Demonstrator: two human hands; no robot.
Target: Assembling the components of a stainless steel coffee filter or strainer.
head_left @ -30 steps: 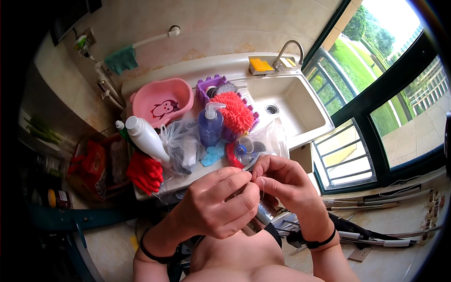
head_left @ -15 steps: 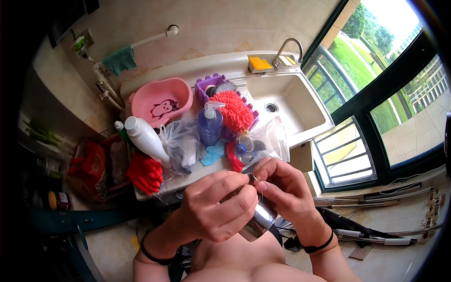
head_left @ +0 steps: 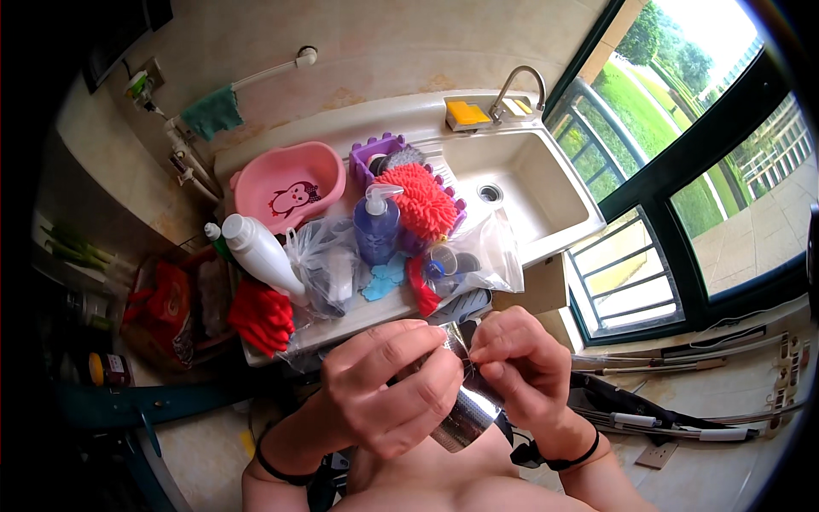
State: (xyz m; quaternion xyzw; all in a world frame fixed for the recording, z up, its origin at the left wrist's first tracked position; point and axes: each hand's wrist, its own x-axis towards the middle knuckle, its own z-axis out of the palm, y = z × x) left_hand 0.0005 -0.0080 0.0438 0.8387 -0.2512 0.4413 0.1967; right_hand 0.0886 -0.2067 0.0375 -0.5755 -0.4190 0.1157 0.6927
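Observation:
My left hand (head_left: 388,388) is closed around a shiny silver metal cylinder (head_left: 465,418) with a finely dotted, perforated-looking surface. It is tilted, in front of my body. At its upper right side, the fingertips of my right hand (head_left: 525,363) are pinched together on a thin wire-like strand (head_left: 467,365); what it joins to is too small to tell. Part of the cylinder is hidden behind my left fingers. Just beyond my hands, on the sink's drainboard, lie a red cloth piece (head_left: 421,288) and a clear plastic bag (head_left: 493,253) with cups inside.
Left of the white sink (head_left: 546,183) stand a pink basin (head_left: 320,179), a purple basket (head_left: 367,154), a red chenille mitt (head_left: 426,200), a blue pump bottle (head_left: 376,230) and a white bottle (head_left: 260,254). Red gloves (head_left: 261,321) hang over the front edge. A window (head_left: 648,196) is at right.
My right fingers have shifted slightly down and away from the cylinder's top, so more of its shiny upper part shows. My left hand still grips it, moved a little left.

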